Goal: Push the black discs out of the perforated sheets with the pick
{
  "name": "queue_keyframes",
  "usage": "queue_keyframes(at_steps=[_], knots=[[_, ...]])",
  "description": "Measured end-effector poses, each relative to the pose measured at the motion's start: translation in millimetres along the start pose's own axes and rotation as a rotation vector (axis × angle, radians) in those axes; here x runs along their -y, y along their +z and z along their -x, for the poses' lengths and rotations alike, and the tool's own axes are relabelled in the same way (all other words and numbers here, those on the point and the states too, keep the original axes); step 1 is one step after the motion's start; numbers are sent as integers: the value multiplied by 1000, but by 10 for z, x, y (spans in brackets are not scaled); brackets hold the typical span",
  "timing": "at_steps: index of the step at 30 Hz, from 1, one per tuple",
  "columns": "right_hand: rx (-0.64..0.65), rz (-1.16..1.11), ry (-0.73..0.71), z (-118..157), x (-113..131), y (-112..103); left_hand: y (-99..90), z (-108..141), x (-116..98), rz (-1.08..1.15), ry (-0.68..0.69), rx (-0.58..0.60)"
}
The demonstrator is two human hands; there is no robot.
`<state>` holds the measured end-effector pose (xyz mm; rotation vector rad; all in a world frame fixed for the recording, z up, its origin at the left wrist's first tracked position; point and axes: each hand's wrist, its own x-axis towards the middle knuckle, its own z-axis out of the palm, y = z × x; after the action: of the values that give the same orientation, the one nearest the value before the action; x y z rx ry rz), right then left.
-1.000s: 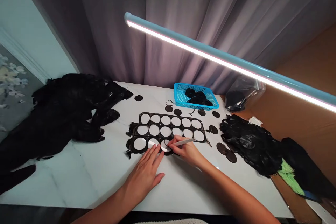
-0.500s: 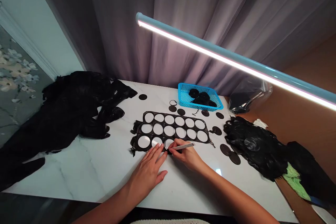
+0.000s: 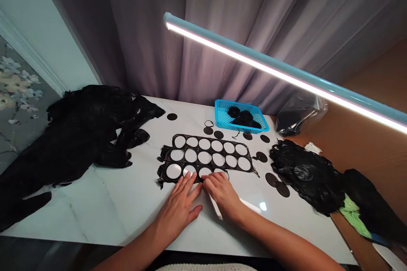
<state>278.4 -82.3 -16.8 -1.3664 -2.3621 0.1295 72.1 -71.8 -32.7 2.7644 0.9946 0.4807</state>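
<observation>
A black sheet (image 3: 197,149) with rows of round cut-outs lies flat on the white marbled table (image 3: 127,203). My left hand (image 3: 180,202) lies with fingers spread, its fingertips on the sheet's near edge. Beside it, my right hand (image 3: 221,192) is closed around a thin white pen-like tool (image 3: 215,207), whose back end points toward me. The tool's tip is hidden by my fingers at the bottom row. Loose black discs (image 3: 271,179) lie to the right of the sheet, and others (image 3: 218,134) behind it.
Behind the sheet stands a blue basket (image 3: 222,126) with black pieces inside. Black material is heaped at the left (image 3: 76,135) and right (image 3: 305,173). A green cloth (image 3: 352,216) hangs by the right edge. A lit tube lamp (image 3: 254,61) crosses above the table.
My right hand has turned, and the tool's back end has swung from pointing right to pointing toward me. Another cut-out at the bottom row's right now shows. My left hand stays in place.
</observation>
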Motion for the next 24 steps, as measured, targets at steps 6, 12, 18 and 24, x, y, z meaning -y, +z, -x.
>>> queue_keyframes(at_steps=[6, 12, 18, 24], knots=[[-246, 112, 533, -315, -906, -511, -2, 10, -24, 18, -16, -23], [-157, -547, 511, -561, -709, -488, -211, 63, -70, 39, -11, -85], [47, -890, 415, -517, 7, -118, -250, 212, 49, -56, -120, -114], [63, -890, 383, -406, 103, 84, -199, 254, 100, -77, -97, -95]])
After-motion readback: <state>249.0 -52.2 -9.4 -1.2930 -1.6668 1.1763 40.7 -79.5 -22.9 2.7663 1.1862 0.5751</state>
